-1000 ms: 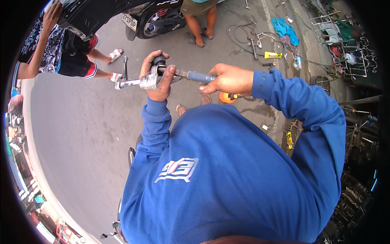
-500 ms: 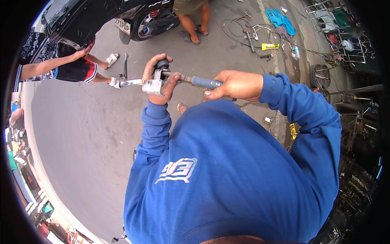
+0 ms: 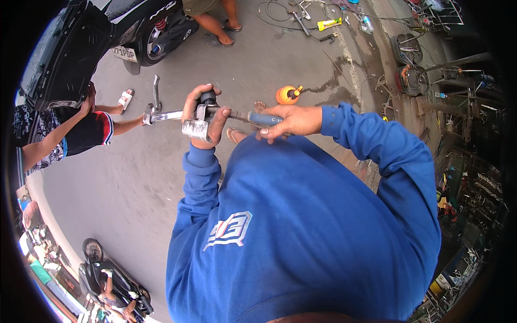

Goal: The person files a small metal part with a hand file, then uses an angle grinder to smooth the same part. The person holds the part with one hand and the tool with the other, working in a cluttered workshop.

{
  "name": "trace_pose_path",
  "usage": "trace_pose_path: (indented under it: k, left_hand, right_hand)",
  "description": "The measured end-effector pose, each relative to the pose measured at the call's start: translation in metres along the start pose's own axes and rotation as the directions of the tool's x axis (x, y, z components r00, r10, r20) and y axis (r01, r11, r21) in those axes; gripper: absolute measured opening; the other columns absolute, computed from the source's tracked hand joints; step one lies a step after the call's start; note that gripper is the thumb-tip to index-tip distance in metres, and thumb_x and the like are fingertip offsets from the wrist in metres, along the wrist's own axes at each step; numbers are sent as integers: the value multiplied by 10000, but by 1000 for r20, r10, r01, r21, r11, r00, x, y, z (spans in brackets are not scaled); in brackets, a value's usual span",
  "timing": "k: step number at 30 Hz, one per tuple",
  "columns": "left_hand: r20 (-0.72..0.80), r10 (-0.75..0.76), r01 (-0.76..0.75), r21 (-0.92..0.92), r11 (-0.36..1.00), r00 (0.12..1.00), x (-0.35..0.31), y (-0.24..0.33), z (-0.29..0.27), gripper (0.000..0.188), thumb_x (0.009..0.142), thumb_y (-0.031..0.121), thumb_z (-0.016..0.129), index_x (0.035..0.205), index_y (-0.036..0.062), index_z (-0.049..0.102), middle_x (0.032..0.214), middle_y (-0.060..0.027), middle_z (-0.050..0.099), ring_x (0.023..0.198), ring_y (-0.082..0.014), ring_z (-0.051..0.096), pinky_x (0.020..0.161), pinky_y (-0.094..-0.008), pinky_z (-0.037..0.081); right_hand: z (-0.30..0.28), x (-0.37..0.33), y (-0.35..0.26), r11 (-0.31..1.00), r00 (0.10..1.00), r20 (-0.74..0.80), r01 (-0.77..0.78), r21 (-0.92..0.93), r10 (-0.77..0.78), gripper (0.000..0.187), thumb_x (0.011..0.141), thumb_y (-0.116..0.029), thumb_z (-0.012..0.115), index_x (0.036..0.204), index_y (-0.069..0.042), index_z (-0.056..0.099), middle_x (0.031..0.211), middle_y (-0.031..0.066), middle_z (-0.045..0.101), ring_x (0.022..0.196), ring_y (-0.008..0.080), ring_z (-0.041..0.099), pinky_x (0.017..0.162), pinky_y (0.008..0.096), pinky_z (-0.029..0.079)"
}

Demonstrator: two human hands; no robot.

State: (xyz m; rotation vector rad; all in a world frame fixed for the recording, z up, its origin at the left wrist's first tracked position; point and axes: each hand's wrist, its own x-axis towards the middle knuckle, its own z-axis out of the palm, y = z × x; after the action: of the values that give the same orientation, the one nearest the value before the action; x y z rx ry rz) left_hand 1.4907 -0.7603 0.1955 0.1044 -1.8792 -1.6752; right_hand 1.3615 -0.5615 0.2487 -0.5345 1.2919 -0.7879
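Two hands engaged, work looks mid-step. Left hand (image 3: 215, 128) has fingers and thumb clamped around the silver bracket (image 3: 196, 130), held out ahead of the torso above the pavement; black knob (image 3: 207, 98) sits at its far end, chrome bar (image 3: 168, 115) sticks out leftward. Right hand (image 3: 298, 120) is closed on the blue-handled tool (image 3: 264, 119), shank running to the bracket; exact contact point hidden by the left thumb. Done, as far as I can see: part gripped, tool up against or right by it. Left: tool not withdrawn, part not put down. Can't tell how much of the bracket's surface is finished; too small.
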Motion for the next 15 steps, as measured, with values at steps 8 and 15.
trace_pose_path:
  k: [8,15]
  left_hand:
    - [76,-122,133,-169,977,990,-1,9,16,575,767,208,808,1230,23,520,1043,-117,598,765,-110,566,671,-241,484]
    - [152,82,-67,-98,993,985,9,7,65,638,753,277,823,1243,18,508,986,-95,602,840,-130,551,735,-255,471]
  right_hand:
    - [32,-23,24,881,884,-311,196,-431,-349,392,873,-352,667,1083,-41,555,1045,172,644,947,359,634,804,452,476]
    - [-3,-57,44,546,640,-455,-66,-835,-619,528,680,-142,710,1167,-43,532,1004,142,605,898,362,617,737,450,513]
